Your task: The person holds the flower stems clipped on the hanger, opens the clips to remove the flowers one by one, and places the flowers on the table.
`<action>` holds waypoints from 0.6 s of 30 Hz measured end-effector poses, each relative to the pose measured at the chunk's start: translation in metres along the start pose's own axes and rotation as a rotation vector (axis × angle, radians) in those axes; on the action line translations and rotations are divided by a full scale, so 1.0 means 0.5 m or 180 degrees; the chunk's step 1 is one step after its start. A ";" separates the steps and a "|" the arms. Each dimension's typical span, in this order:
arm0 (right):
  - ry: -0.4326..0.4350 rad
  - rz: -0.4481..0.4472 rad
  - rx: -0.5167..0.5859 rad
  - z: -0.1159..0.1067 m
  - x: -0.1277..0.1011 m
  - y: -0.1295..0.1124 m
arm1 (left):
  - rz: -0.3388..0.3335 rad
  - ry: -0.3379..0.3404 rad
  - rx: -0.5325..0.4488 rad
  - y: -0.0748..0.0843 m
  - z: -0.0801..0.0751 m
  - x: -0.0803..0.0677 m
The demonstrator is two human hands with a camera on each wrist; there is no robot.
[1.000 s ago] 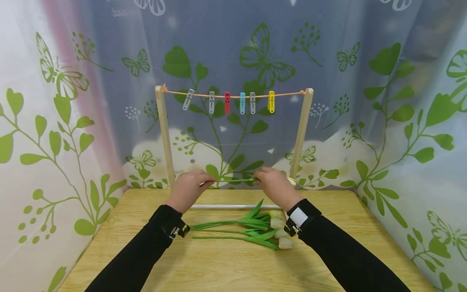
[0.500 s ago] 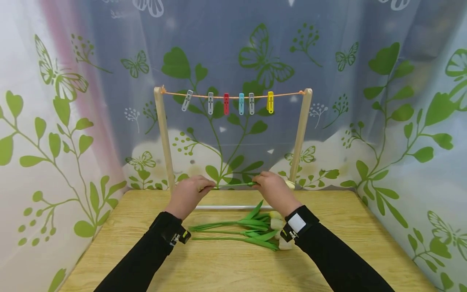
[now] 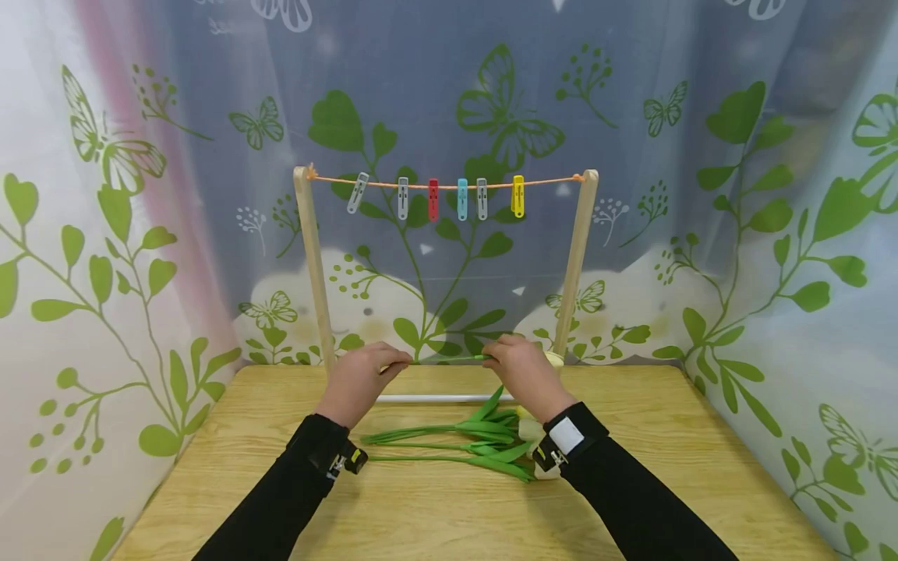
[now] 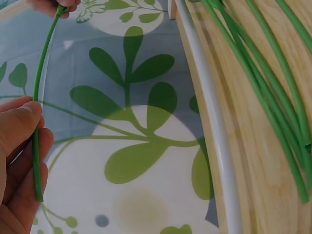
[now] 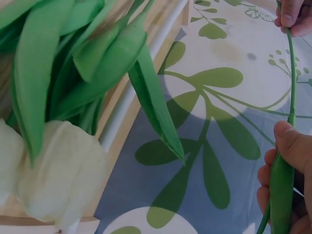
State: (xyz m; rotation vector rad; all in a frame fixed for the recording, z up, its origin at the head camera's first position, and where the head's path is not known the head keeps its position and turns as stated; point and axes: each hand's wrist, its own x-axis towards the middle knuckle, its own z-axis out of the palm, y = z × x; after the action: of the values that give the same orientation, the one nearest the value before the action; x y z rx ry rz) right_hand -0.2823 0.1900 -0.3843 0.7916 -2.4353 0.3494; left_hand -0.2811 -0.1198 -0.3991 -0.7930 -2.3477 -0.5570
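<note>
Both hands hold one artificial tulip level above the back edge of the table. My left hand point(image 3: 365, 372) pinches the bare end of its green stem point(image 4: 38, 122) between thumb and fingers point(image 4: 19, 127). My right hand point(image 3: 522, 366) grips the stem point(image 5: 291, 83) near the leaf, and the pale flower head point(image 3: 554, 358) pokes out past it. Several more tulips point(image 3: 463, 444) lie on the wooden table point(image 3: 421, 506) under my wrists, with white heads point(image 5: 58, 170) to the right.
A small wooden rack point(image 3: 579, 257) stands at the table's back edge, with an orange string point(image 3: 449, 184) across its top carrying several coloured clothespins point(image 3: 462, 199). A white rod point(image 3: 449, 398) lies along its base. Leaf-printed curtains close in on three sides.
Both hands have drifted slightly lower and left with the stem between them. The grip is the same, and the tulips on the table have not moved.
</note>
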 end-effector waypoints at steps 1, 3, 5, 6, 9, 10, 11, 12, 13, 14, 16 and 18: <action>-0.0008 0.0012 0.0002 0.002 -0.002 0.000 | -0.0015 -0.0008 -0.0013 0.001 0.000 -0.002; -0.0019 0.0034 0.0023 0.007 -0.005 0.000 | -0.0036 -0.0015 -0.0009 0.001 0.003 -0.004; -0.0047 0.0056 0.0066 0.011 -0.008 0.000 | -0.0055 -0.0014 0.0011 0.001 0.007 -0.008; -0.0068 0.0073 0.0082 0.012 -0.009 -0.001 | -0.0056 -0.0007 0.0021 0.000 0.009 -0.010; -0.0105 0.0089 0.0102 0.018 -0.013 -0.001 | -0.0080 -0.0025 0.0052 -0.002 0.015 -0.015; -0.0110 0.0097 0.0104 0.020 -0.014 -0.001 | -0.0097 -0.0039 0.0041 -0.002 0.016 -0.017; -0.0112 0.0102 0.0092 0.022 -0.015 -0.001 | -0.0103 -0.0047 0.0026 -0.002 0.017 -0.018; -0.0116 0.0105 0.0075 0.024 -0.016 0.000 | -0.0109 -0.0051 0.0012 -0.003 0.019 -0.019; -0.0119 0.0105 0.0059 0.026 -0.016 0.000 | -0.0111 -0.0052 0.0003 -0.004 0.021 -0.021; -0.0120 0.0100 0.0039 0.027 -0.017 -0.001 | -0.0105 -0.0042 -0.0003 -0.004 0.022 -0.022; -0.0110 0.0086 0.0007 0.029 -0.019 -0.001 | -0.0073 -0.0010 0.0015 -0.006 0.026 -0.025; -0.0107 0.0067 -0.0005 0.030 -0.020 -0.002 | -0.0035 0.0025 0.0046 -0.007 0.029 -0.028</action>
State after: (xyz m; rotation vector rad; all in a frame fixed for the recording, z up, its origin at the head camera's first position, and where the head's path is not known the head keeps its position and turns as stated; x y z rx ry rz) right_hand -0.2811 0.1878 -0.4022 0.7776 -2.4765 0.3449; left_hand -0.2804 -0.1199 -0.4196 -0.7704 -2.3477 -0.5461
